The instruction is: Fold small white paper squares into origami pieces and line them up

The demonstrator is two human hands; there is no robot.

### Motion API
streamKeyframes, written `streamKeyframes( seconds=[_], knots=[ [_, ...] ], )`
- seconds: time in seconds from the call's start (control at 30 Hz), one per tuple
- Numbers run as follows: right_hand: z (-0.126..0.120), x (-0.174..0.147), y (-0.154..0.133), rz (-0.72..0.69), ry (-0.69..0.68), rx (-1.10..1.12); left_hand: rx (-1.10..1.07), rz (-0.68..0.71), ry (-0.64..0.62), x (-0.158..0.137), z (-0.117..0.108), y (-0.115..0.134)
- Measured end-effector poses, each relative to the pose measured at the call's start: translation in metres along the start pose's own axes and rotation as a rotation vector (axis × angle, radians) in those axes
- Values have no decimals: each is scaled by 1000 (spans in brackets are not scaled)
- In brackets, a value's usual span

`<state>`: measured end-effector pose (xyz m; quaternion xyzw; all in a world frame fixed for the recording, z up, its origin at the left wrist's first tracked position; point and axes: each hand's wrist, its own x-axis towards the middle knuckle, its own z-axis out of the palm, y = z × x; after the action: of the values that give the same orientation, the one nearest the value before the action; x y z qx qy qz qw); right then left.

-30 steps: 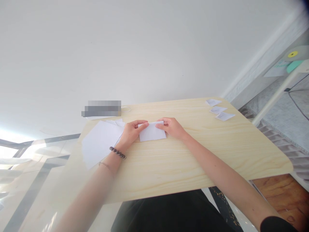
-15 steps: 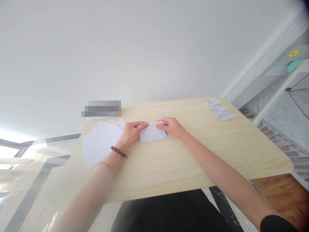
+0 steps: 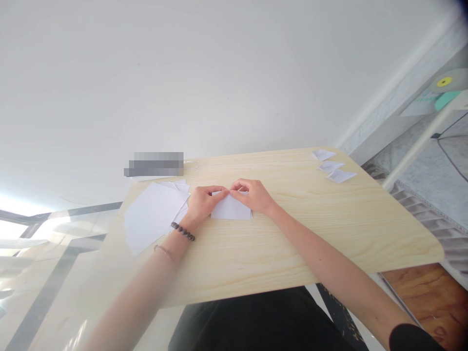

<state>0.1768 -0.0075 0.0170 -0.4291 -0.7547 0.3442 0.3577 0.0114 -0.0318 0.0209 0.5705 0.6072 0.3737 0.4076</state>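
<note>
A folded sheet of white paper (image 3: pixel 231 209) lies in front of me, with both hands at its far edge. My left hand (image 3: pixel 205 200) pinches that edge near its middle, thumb on top. Right beside it, my right hand (image 3: pixel 255 195) pinches the same edge, and the two thumbs nearly meet. The fingers cover most of the far edge and the upper right corner. A loose stack of white paper sheets (image 3: pixel 153 214) is just left of my left hand.
Three folded white papers (image 3: pixel 341 176) lie at the far right corner of the wooden table (image 3: pixel 292 253). A blurred-out object (image 3: pixel 155 165) stands at the back left, with a thin cable by it. Behind the table rises a white wall (image 3: pixel 226 87).
My right hand has moved left along the paper's far edge, up to my left thumb. The paper has shifted slightly toward me and turned a little.
</note>
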Motion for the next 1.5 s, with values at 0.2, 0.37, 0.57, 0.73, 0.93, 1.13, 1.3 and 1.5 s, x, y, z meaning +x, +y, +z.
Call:
streamKeyframes(
  seconds=[0.2,0.37,0.57,0.73,0.93,1.13,1.3,1.5],
  knots=[
    [-3,2,0,40,-46,-17,73,12,-10,3,0,-3],
    [-10,3,2,76,-126,22,46,4,-21,5,-1,-5],
    [-25,2,13,130,-232,90,-28,-46,-38,9,-4,-11],
    [-39,2,17,213,-338,149,-73,-64,-43,10,-4,-11],
    [-55,0,15,252,-433,173,-127,-69,-13,8,-5,-8],
    [-51,0,19,252,-257,314,-34,-50,5,7,-11,-8],
    [-24,1,10,135,-228,195,92,82,-25,1,-3,-1],
    [-18,1,9,111,-241,124,98,86,-23,2,-2,-3]
  ],
)
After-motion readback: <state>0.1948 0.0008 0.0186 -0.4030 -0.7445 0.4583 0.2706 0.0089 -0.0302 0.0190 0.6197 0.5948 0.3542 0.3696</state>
